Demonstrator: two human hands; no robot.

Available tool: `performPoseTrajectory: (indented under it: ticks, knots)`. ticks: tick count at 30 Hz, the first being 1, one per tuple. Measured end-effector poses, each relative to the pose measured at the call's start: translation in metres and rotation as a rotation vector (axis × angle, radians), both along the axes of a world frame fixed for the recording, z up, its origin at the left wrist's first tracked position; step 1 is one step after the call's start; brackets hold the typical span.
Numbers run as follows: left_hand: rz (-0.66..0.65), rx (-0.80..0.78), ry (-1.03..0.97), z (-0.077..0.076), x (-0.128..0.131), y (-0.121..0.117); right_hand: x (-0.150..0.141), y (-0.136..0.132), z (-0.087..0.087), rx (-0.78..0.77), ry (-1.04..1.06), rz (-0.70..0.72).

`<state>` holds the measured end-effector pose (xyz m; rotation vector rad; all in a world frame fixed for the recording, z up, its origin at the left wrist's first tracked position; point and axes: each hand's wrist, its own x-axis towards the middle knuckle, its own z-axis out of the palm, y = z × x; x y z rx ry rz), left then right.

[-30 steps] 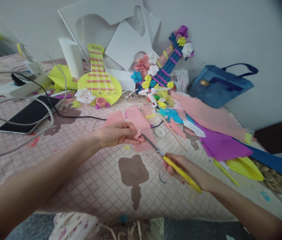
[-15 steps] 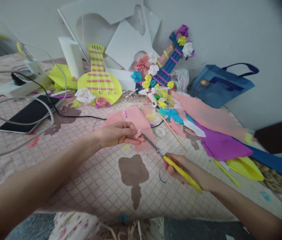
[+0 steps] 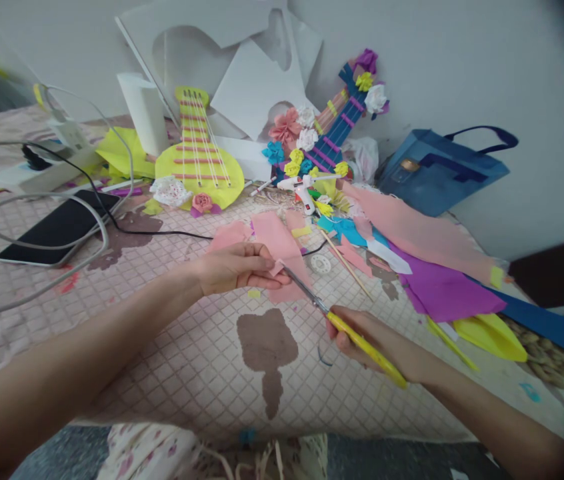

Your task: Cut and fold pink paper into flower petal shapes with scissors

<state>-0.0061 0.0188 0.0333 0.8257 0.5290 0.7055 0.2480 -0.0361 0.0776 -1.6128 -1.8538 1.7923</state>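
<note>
Between the thumb and fingers of my left hand is a small piece of pink paper. My right hand grips yellow-handled scissors, their blades pointing up and left. The blade tips meet the edge of the small pink piece; whether they cut into it I cannot make out. Under and behind my left hand lies a larger pink paper sheet on the quilted tablecloth.
Behind stand a yellow paper guitar and a blue guitar with paper flowers. A white glue gun lies mid-table, a wooden stick nearer. Purple paper is at right, a black tablet and cables at left.
Almost nothing differs. The scissor handles sit very slightly lower; my left hand and the small pink piece stay in place.
</note>
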Motion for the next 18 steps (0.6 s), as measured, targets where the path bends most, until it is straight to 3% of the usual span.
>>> performPoseTrajectory:
  ticks: [10,18]
  knots:
    - [0.012,-0.004,0.029,0.002,0.001,-0.001,0.008,0.003,-0.011,0.007,-0.054,0.007]
    - [0.014,-0.005,0.028,0.001,0.001,-0.001,-0.002,0.001,0.003,-0.003,-0.061,0.026]
